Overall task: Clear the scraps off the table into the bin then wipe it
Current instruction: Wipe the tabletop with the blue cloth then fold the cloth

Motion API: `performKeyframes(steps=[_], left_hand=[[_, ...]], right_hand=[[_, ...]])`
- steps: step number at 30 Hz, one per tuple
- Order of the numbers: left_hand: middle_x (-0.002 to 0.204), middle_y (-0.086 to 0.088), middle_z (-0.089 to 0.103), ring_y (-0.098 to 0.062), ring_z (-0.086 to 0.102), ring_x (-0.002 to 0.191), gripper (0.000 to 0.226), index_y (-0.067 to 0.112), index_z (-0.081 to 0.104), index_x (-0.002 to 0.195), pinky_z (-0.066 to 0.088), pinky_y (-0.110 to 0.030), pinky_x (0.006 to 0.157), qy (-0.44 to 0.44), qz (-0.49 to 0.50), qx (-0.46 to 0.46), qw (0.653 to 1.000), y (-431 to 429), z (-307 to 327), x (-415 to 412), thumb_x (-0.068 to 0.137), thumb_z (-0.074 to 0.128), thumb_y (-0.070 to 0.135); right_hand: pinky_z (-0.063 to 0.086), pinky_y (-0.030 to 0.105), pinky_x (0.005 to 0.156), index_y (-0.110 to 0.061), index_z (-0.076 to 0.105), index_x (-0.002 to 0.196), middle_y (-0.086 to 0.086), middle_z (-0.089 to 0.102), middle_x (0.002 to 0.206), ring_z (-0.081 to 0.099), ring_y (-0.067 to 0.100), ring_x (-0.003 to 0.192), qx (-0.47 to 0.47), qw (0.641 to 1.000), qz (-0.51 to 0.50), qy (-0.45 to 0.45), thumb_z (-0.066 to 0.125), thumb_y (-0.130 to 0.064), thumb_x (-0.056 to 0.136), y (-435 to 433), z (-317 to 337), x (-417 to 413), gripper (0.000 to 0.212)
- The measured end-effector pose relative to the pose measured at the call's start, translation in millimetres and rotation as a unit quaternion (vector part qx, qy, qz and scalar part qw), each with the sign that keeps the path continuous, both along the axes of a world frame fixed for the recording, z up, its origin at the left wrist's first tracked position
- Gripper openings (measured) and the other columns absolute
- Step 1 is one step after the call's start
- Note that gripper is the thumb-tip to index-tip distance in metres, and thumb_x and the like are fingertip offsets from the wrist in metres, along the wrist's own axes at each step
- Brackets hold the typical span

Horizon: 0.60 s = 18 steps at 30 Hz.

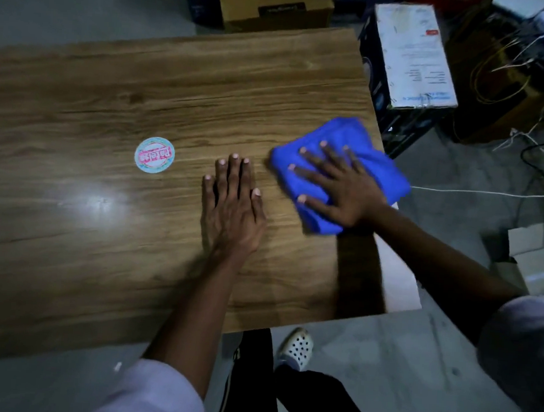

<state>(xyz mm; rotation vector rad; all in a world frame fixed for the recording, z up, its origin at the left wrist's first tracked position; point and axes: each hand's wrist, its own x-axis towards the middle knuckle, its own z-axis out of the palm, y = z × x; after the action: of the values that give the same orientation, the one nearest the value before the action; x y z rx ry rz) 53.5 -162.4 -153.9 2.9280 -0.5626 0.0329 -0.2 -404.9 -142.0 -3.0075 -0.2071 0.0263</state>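
Observation:
A wooden table (111,100) fills most of the view. A folded blue cloth (345,137) lies near the table's right edge, and my right hand (339,184) presses flat on it with fingers spread. My left hand (232,209) rests flat on the bare wood just left of the cloth, fingers straight and together. A round sticker (154,155) with pink lettering sits on the tabletop to the left of my left hand. No bin is in view.
Beyond the table's right edge stands a dark box with a white label (410,55). Cardboard boxes (276,5) sit behind the far edge. Tangled cables (520,81) lie at the upper right. My shoe (297,347) is on the grey floor below.

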Motion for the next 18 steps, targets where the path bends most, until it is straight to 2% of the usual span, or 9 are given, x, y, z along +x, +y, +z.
performKeyframes(steps=[3, 5, 7, 10, 14, 16, 18], left_hand=[[0.171, -0.004, 0.012, -0.023, 0.007, 0.158, 0.061, 0.018, 0.018, 0.163, 0.008, -0.050, 0.127, -0.002, 0.005, 0.003, 1.000, 0.7, -0.4, -4.5, 0.104, 0.020, 0.036], [0.171, -0.004, 0.012, -0.023, 0.007, 0.158, 0.061, 0.018, 0.019, 0.163, 0.008, -0.050, 0.127, -0.003, 0.009, 0.005, 1.000, 0.8, -0.6, -5.5, 0.104, 0.020, 0.035], [0.171, -0.005, 0.012, -0.024, 0.007, 0.158, 0.061, 0.017, 0.019, 0.163, 0.009, -0.051, 0.126, 0.000, 0.011, 0.005, 1.000, 0.3, 0.0, -7.5, 0.105, 0.019, 0.035], [0.171, -0.005, 0.011, -0.024, 0.005, 0.158, 0.061, 0.015, 0.019, 0.162, 0.009, -0.051, 0.126, 0.004, 0.018, 0.007, 1.000, 0.0, 2.4, -16.5, 0.104, 0.019, 0.034], [0.171, -0.006, 0.009, -0.024, 0.003, 0.158, 0.061, 0.014, 0.018, 0.163, 0.009, -0.051, 0.126, 0.005, 0.014, 0.021, 1.000, 3.0, 3.3, -29.7, 0.105, 0.018, 0.033], [0.171, -0.006, 0.010, -0.023, 0.003, 0.158, 0.061, 0.014, 0.018, 0.163, 0.009, -0.050, 0.126, 0.009, 0.015, 0.016, 1.000, 3.2, 5.1, -31.6, 0.105, 0.018, 0.034], [0.171, -0.006, 0.010, -0.023, 0.003, 0.158, 0.062, 0.015, 0.017, 0.163, 0.009, -0.050, 0.126, 0.008, 0.014, 0.015, 1.000, 2.7, 6.5, -32.0, 0.104, 0.017, 0.035]], right_hand=[[0.000, 0.059, 0.128, -0.049, 0.021, 0.161, -0.014, 0.011, 0.173, 0.004, 0.025, 0.161, 0.043, 0.971, -0.233, 0.020, 0.024, -0.075, 0.098, -18.7, 4.5, 15.3, 0.069], [-0.007, 0.056, 0.126, -0.048, 0.015, 0.162, -0.013, 0.004, 0.174, -0.001, 0.027, 0.161, 0.040, 0.957, -0.285, 0.025, 0.020, -0.074, 0.099, 5.6, 3.9, 14.8, 0.069], [-0.006, 0.056, 0.126, -0.045, 0.017, 0.163, -0.010, 0.006, 0.174, 0.000, 0.028, 0.161, 0.028, 0.973, -0.228, 0.019, 0.019, -0.073, 0.098, 39.6, 1.3, -2.0, 0.070], [0.009, 0.059, 0.127, -0.042, 0.028, 0.162, -0.007, 0.017, 0.173, 0.007, 0.026, 0.161, 0.016, 0.992, -0.120, -0.024, 0.032, -0.069, 0.102, 76.1, -3.7, -43.8, 0.066], [0.015, 0.058, 0.126, -0.043, 0.030, 0.161, -0.009, 0.021, 0.172, 0.011, 0.023, 0.161, 0.007, 0.998, -0.039, -0.040, 0.037, -0.068, 0.102, 66.6, -6.4, -72.2, 0.064], [0.015, 0.059, 0.126, -0.046, 0.031, 0.160, -0.010, 0.023, 0.171, 0.014, 0.024, 0.160, 0.015, 0.997, -0.064, -0.035, 0.036, -0.070, 0.100, 42.7, -5.9, -60.8, 0.064], [0.010, 0.060, 0.127, -0.046, 0.027, 0.160, -0.010, 0.020, 0.172, 0.012, 0.025, 0.160, 0.032, 0.988, -0.152, -0.014, 0.030, -0.072, 0.098, 13.3, -3.7, -37.8, 0.067]])
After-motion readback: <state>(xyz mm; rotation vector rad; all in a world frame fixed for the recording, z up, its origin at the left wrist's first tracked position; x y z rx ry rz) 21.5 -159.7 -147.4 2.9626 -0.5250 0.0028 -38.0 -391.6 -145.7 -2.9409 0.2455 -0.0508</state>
